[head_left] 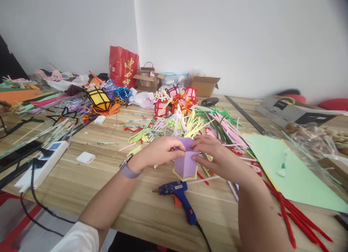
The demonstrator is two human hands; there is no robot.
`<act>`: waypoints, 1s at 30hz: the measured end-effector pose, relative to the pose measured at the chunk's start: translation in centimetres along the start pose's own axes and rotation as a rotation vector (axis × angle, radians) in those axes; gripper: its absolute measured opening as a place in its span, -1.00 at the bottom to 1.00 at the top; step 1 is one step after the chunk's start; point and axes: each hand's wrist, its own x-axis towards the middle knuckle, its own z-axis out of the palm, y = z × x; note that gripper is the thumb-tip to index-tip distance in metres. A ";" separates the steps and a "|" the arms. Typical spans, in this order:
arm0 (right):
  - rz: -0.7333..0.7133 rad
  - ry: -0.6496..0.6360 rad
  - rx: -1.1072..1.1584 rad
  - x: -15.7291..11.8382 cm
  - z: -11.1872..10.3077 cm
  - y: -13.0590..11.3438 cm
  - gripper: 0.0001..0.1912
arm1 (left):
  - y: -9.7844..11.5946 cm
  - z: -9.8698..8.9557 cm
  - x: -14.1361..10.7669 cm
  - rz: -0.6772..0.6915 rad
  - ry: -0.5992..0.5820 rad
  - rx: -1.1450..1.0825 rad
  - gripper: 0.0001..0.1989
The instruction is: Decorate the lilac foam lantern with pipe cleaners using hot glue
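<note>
A purple folded paper box (186,164) stands upright on a pale yellow base (185,178) in the middle of the table. My left hand (164,149), with a watch on the wrist, pinches the box's upper left edge between thumb and fingers. On the other side, my right hand (210,152) has its fingers and thumb on the upper right walls. Just in front of the box lies a blue glue gun (181,197), its nozzle pointing left.
Behind the box are piled pipe cleaners (190,123) and small lanterns (178,99). Red pipe cleaners (299,215) and a green sheet (293,172) lie right. A white power strip (45,163) with black cables is left. Cardboard boxes (205,86) stand by the wall.
</note>
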 end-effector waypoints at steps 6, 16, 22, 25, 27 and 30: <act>0.027 -0.069 0.049 0.5 0.6 -0.1 -0.89 | -1.1 0.0 -0.3 -0.068 -0.148 -0.155 -0.74; 0.083 -0.086 0.036 1.1 1.4 -0.7 -0.86 | -2.6 0.2 0.4 -0.115 -0.278 -0.290 -0.71; 0.091 -0.043 0.047 1.3 1.6 -0.9 -0.82 | -2.5 0.4 0.5 -0.148 -0.233 -0.320 -0.74; 0.082 -0.035 0.036 1.4 1.7 -1.0 -0.84 | -1.9 0.1 0.3 -0.157 -0.207 -0.266 -0.78; 0.083 -0.042 0.025 1.4 1.8 -1.1 -0.84 | -1.6 0.0 0.2 -0.141 -0.205 -0.208 -0.81; 0.084 -0.048 0.007 1.5 1.9 -1.3 -0.82 | -1.3 -0.1 -0.1 -0.116 -0.194 -0.152 -0.85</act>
